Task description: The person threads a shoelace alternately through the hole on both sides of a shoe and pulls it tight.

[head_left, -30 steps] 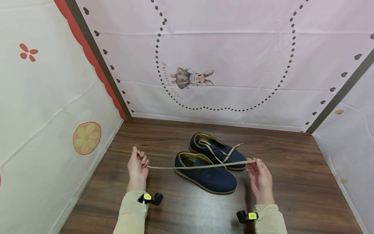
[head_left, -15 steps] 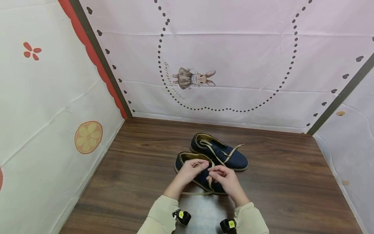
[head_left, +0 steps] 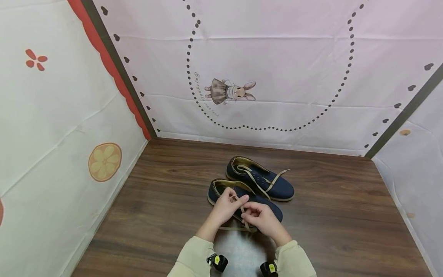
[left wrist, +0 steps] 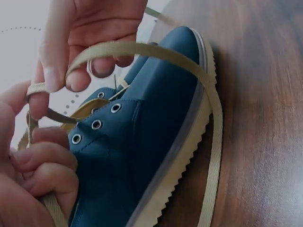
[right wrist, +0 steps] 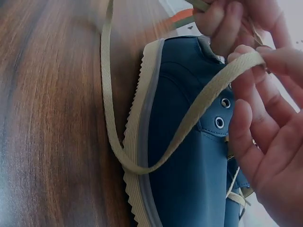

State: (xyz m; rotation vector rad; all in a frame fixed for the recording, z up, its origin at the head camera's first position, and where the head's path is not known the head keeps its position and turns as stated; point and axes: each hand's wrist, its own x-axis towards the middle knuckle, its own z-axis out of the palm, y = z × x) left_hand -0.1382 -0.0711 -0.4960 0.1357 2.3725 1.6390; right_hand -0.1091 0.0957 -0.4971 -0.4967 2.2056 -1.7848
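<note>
My left hand (head_left: 226,206) and right hand (head_left: 263,220) are both pinching the tan lace (left wrist: 217,123) over the near shoe (left wrist: 163,90), whose toe is pointing toward four o'clock. The far shoe (head_left: 282,188) is sitting at its one o'clock. I'm apparently sorting the lace by hand; the next move is likely calling for its tip guided to an eyelet (left wrist: 96,124) (three are showing bare).

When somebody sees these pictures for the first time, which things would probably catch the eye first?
Probably the left hand and right hand, close together, pinching a beige lace at the nearer navy shoe. Just beyond it, the other navy shoe sits on the wooden surface. Higher up, a printed rabbit lies sideways on the pale backdrop.
</note>
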